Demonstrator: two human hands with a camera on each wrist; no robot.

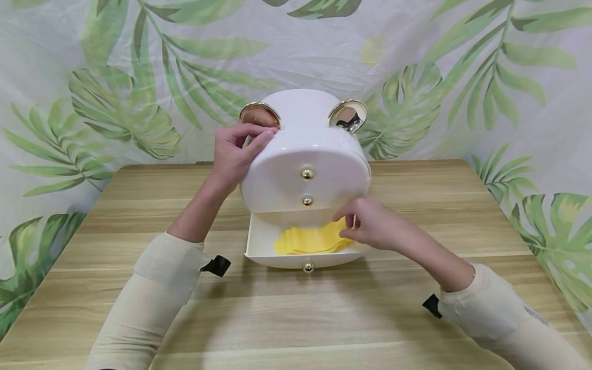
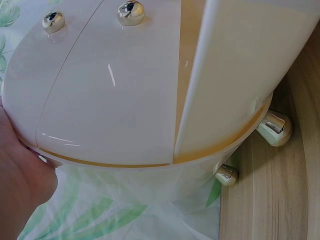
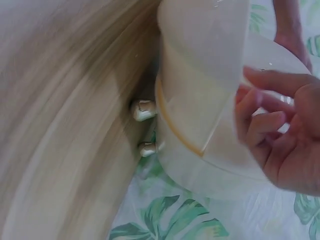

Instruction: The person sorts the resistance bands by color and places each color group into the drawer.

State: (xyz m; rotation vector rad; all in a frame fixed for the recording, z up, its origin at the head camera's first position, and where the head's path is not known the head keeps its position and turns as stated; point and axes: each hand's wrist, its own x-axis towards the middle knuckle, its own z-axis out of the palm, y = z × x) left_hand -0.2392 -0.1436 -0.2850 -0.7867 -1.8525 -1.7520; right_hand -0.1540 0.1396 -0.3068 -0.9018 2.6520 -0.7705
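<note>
A glossy white bear-shaped drawer box [image 1: 305,123] with mirrored, gold-rimmed ears stands on the table. Its bottom drawer [image 1: 261,234] is pulled out and holds a flat yellow strip [image 1: 305,240], layered in folds. My left hand [image 1: 236,154] holds the box at the base of its left ear [image 1: 259,114], thumb and forefinger close together. In the left wrist view part of that hand [image 2: 25,170] lies against the box's side. Over the drawer's right end, my right hand [image 1: 374,226] has loosely bent fingers beside the yellow strip. The right wrist view shows this hand [image 3: 290,130] with nothing between its fingers.
Gold knobs [image 1: 307,173] sit on the drawer fronts, and short gold feet [image 3: 143,110] hold the box off the wooden table [image 1: 296,318]. A leaf-patterned cloth [image 1: 208,51] hangs behind the table. Black straps [image 1: 217,265] stick out at the sleeve cuffs.
</note>
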